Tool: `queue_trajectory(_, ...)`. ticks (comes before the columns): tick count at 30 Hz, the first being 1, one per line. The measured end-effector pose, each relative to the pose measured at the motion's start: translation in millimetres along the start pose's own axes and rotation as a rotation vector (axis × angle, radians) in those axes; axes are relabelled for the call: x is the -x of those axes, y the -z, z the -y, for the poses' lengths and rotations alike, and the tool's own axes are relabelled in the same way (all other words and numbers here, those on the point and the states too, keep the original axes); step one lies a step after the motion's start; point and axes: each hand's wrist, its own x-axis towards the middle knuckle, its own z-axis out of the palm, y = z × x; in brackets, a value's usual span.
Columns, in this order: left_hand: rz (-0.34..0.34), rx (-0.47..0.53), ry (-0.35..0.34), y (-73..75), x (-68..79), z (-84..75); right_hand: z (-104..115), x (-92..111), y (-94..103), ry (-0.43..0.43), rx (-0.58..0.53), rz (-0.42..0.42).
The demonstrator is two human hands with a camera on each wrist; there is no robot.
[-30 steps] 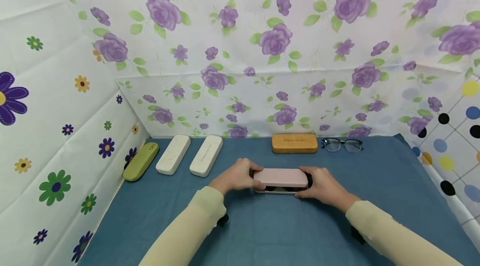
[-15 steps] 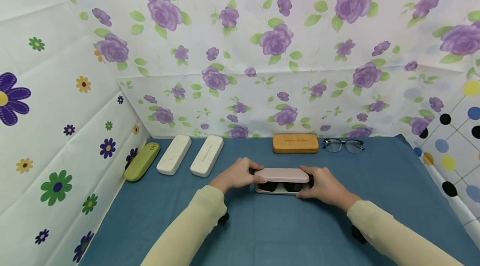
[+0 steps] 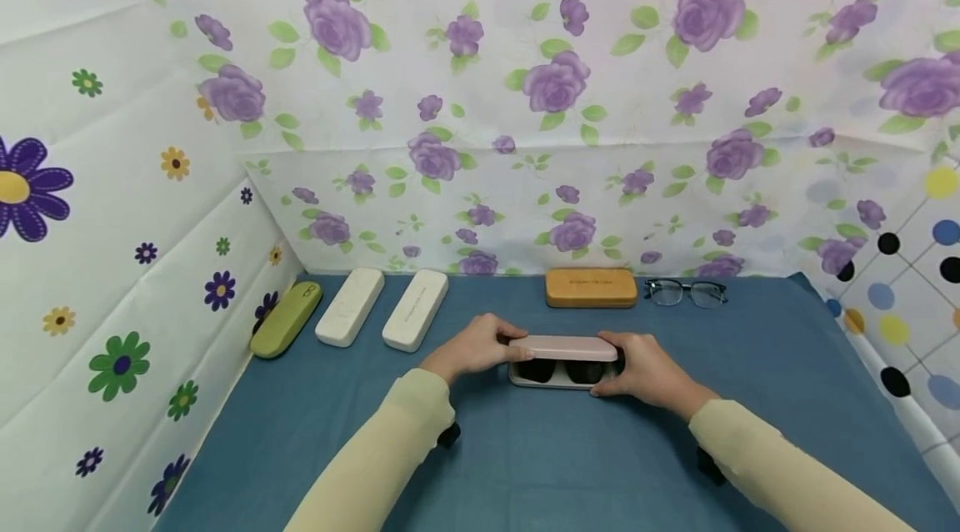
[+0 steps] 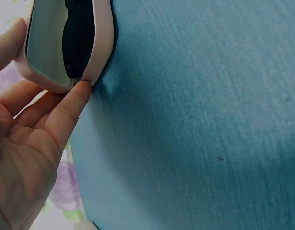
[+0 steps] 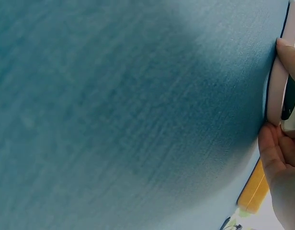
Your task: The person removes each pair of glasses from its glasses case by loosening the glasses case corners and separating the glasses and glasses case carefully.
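Note:
A pink glasses case (image 3: 562,347) lies on the blue cloth with its lid partly raised. Dark sunglasses (image 3: 585,372) show inside it, and in the left wrist view the sunglasses (image 4: 79,38) lie against the pale lining. My left hand (image 3: 480,346) grips the case's left end, the thumb on the lid's edge and the fingers around the end. At the opposite end my right hand (image 3: 651,372) holds the case, its thumb at the lower front rim. The right wrist view shows that thumb pressing the pink base (image 5: 279,91).
Behind the case stand an orange glasses case (image 3: 591,288) and black-rimmed eyeglasses (image 3: 686,293). To the left are a white case (image 3: 416,311), another white case (image 3: 350,308) and a green case (image 3: 287,320). A floral curtain (image 3: 495,98) rises at the table's back edge.
The pink case's lid has tilted up from a narrow gap to a wider one, baring more of the sunglasses. Both hands keep their places at its ends.

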Motion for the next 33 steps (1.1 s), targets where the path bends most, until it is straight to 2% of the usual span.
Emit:
queue_trajectory(6,-0.006,0.001,0.001,-0.6,0.6,0.4,1.3,-2.1,-1.0,-0.038,0.002,0.019)
queue_trajectory(11,-0.031,-0.009,-0.011,1.9,-4.0,0.3,0.6,-5.9,1.3,-0.024,-0.004,-0.004)
queue_trajectory(17,-0.008,-0.016,-0.009,-0.1,-3.1,1.3,-1.5,-2.1,-0.6,-0.040,-0.005,0.007)
queue_trajectory(24,-0.026,-0.010,-0.014,-0.1,-4.6,3.0,-1.7,-2.1,-0.3,-0.028,-0.021,-0.007)
queue_trajectory(28,-0.016,0.016,-0.006,-1.5,-3.4,5.2,-2.1,0.3,-3.8,-0.057,-0.016,0.003)
queue_trajectory(33,-0.012,0.102,0.014,-0.4,-2.9,4.9,-0.8,0.0,-3.9,-0.076,-0.024,0.001)
